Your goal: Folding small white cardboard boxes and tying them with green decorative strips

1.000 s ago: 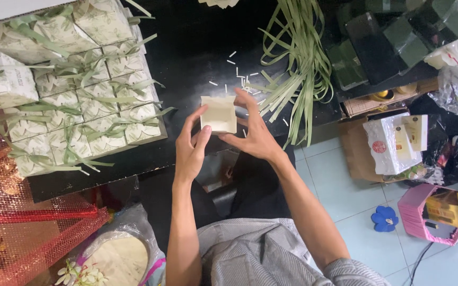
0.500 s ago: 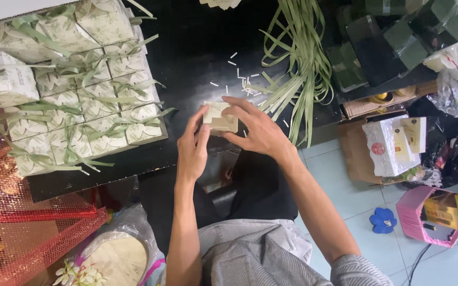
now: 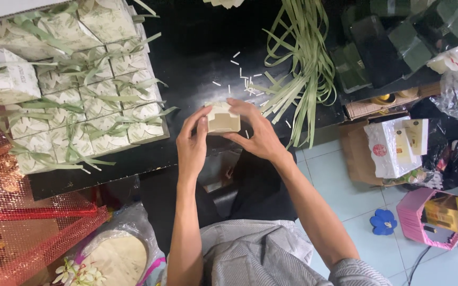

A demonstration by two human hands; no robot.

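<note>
- A small cream paper box (image 3: 222, 118) is held at the middle of the frame, over the black table (image 3: 197, 58).
- It is gripped between the left hand (image 3: 192, 143) and right hand (image 3: 258, 132), fingers curled around it.
- Long green leaf strips (image 3: 303, 63) are seen at the upper right.

A black counter (image 3: 197, 58) carries rows of small cream boxes (image 3: 88, 103) tied with green leaf strips on its left part. A loose bundle of long green strips (image 3: 303, 69) lies toward the right, with short white paper bits (image 3: 239, 74) scattered between. Dark green boxes (image 3: 398, 42) sit at the far right.
</note>
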